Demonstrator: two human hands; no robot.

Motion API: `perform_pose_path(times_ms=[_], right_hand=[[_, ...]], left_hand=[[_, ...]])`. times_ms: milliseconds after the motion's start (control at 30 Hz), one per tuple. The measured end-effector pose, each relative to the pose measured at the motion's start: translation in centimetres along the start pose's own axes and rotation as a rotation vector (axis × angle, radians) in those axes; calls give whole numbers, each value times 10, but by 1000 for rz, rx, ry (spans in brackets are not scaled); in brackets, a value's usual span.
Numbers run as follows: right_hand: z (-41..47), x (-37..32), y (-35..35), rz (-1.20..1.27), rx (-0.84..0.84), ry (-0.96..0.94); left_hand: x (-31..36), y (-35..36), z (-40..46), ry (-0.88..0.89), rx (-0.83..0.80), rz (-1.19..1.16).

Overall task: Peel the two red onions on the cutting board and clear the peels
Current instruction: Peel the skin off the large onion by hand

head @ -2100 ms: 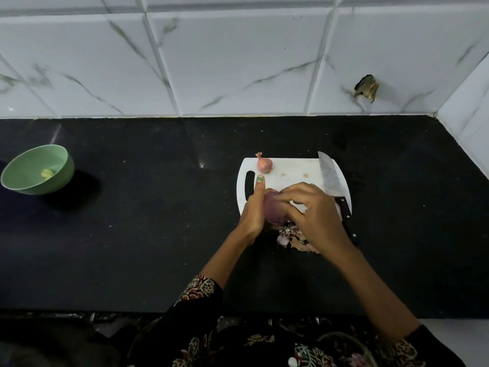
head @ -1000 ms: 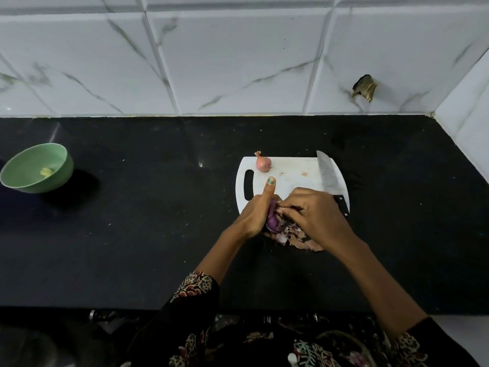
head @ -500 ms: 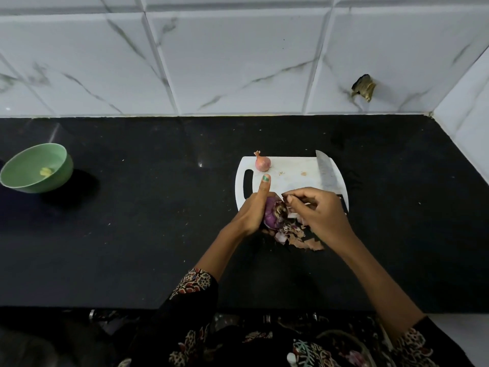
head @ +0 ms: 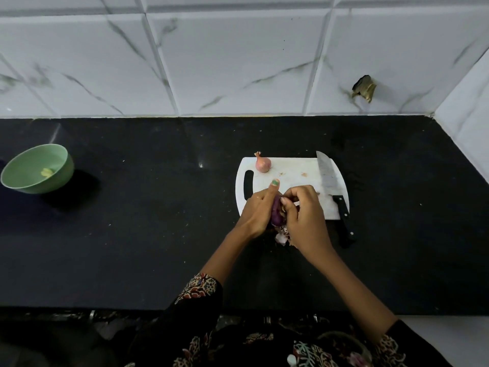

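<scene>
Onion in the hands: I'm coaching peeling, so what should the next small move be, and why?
Probably pull the pinched skin down and off. The left hand holds the purple onion while the right hand pinches at its papery skin, so that strip looks only partly loose. Drop it on the peels lying below. The small onion on the cutting board waits unpeeled.

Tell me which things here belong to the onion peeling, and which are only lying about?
Belong: onion in hand, unpeeled onion, cutting board, peels, left hand, right hand.
Lying about: knife, green bowl.
</scene>
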State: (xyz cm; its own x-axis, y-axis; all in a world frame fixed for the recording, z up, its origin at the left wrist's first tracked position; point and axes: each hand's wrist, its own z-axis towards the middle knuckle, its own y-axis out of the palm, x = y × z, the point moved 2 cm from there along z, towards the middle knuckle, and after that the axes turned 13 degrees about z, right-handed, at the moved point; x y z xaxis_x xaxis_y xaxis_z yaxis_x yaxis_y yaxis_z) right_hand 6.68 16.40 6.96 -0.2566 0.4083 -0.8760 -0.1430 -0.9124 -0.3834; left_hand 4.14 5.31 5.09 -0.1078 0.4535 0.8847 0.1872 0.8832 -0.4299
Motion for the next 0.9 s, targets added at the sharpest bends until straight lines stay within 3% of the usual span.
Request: perform_pose_path(times_ms=[100, 200, 267, 400, 600, 800, 900], right_hand=[[1, 1, 0, 56, 104, 116], [2, 13, -8, 255, 223, 357], [1, 19, -16, 262, 245, 393], [2, 13, -23, 170, 121, 300], [5, -10, -18, 145, -42, -27], [5, -9, -11, 27, 22, -148], [3, -8, -3, -25, 52, -137]], left_hand=[[0, 2, -1, -7, 40, -53], [0, -2, -1, -8, 87, -123], [0, -4, 0, -5, 99, -158], [1, -1, 2, -34, 66, -229], [2, 4, 0, -23, 20, -290], [3, 3, -1, 33, 48, -214], [8, 5, -5, -10, 79, -284]])
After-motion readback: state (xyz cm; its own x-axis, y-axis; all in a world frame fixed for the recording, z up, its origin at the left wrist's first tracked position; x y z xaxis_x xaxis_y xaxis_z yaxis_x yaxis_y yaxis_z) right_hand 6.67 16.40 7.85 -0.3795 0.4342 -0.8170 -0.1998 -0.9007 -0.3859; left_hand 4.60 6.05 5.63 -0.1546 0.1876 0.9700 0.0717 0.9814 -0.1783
